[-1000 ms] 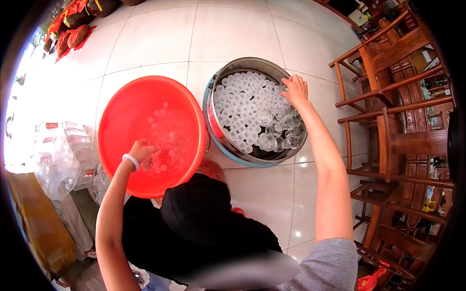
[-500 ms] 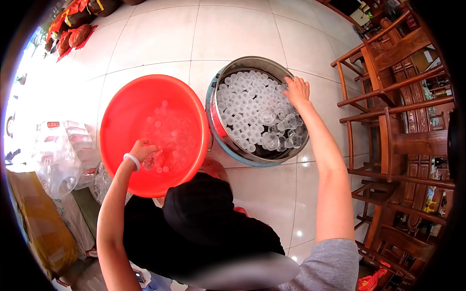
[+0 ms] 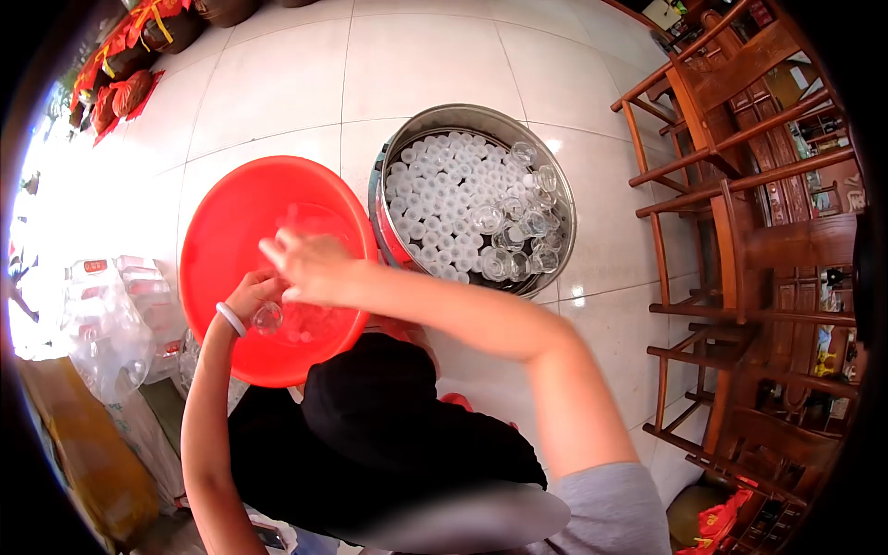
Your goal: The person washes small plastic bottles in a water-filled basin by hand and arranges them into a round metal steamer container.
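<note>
My left hand (image 3: pixel 254 294) is inside the near left part of a red plastic basin (image 3: pixel 208 240), its fingers closed on a small clear glass cup (image 3: pixel 268 317). Close beside it, my right hand (image 3: pixel 319 266) hangs over the basin, slightly blurred, with fingers and thumb apart and no object visible in them. Below the hands are water and other small clear pieces, partly hidden. To the right stands a round metal pan (image 3: pixel 566 199). Many small whitish round pieces (image 3: pixel 453 190) pack its bottom, and several clear glass cups (image 3: pixel 513 236) lie along its right side.
Wooden chairs (image 3: pixel 717 157) line the right side. Bagged packs (image 3: pixel 106 314) and cardboard boxes (image 3: pixel 88 444) sit at the left. Dark jars with red cloth (image 3: pixel 171 28) stand at the far left. Pale floor tiles (image 3: pixel 425 65) extend beyond the basin and pan.
My right hand has moved left from the metal pan's far right rim to over the red basin, beside my left hand. More clear cups show at the pan's upper right.
</note>
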The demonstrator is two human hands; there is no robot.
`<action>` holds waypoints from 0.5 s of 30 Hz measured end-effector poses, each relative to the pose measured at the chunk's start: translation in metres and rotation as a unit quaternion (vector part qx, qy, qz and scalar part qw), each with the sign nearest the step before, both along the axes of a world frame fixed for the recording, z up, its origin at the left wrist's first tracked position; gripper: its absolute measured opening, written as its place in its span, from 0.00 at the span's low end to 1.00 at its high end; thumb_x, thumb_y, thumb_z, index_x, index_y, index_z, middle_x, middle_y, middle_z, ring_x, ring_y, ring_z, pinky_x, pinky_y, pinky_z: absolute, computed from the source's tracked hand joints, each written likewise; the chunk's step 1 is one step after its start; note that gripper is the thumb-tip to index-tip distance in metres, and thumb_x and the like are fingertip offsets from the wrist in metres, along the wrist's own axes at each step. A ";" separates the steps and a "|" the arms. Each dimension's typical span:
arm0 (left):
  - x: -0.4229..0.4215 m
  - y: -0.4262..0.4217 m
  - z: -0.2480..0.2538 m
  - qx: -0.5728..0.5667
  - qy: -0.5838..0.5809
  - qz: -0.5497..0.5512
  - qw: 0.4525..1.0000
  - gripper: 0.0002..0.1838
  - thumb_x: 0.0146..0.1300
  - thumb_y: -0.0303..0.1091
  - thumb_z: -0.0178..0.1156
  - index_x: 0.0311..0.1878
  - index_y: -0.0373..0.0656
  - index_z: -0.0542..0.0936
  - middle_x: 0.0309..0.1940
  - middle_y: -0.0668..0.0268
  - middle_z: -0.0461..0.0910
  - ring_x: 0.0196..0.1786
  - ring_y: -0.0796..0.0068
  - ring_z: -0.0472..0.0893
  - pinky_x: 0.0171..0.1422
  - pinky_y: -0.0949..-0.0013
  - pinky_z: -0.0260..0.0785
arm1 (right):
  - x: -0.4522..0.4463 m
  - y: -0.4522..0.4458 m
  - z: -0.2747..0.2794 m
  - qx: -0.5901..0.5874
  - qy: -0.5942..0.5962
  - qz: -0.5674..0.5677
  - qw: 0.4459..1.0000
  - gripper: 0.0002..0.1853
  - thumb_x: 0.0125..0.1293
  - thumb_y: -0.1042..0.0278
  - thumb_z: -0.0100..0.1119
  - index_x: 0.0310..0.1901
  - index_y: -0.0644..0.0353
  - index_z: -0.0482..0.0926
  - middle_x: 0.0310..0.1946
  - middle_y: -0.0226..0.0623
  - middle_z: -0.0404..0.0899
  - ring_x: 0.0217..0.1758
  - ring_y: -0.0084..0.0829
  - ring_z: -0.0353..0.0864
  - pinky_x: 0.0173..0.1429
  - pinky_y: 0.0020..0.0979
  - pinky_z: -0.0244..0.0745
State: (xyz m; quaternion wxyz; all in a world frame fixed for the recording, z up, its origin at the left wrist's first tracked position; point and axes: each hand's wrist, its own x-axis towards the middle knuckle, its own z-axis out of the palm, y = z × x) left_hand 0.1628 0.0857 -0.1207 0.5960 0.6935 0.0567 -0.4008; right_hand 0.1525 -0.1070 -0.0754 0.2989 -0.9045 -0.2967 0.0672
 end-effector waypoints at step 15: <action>0.005 0.059 -0.009 -0.077 0.117 0.238 0.961 0.24 0.57 0.53 0.54 0.40 0.38 0.74 0.17 0.64 0.73 0.18 0.70 0.75 0.18 0.66 0.69 | 0.019 0.017 -0.090 0.478 0.511 -0.005 0.715 0.22 0.50 0.62 0.60 0.45 0.67 0.74 0.30 0.51 0.76 0.28 0.44 0.78 0.34 0.44 0.74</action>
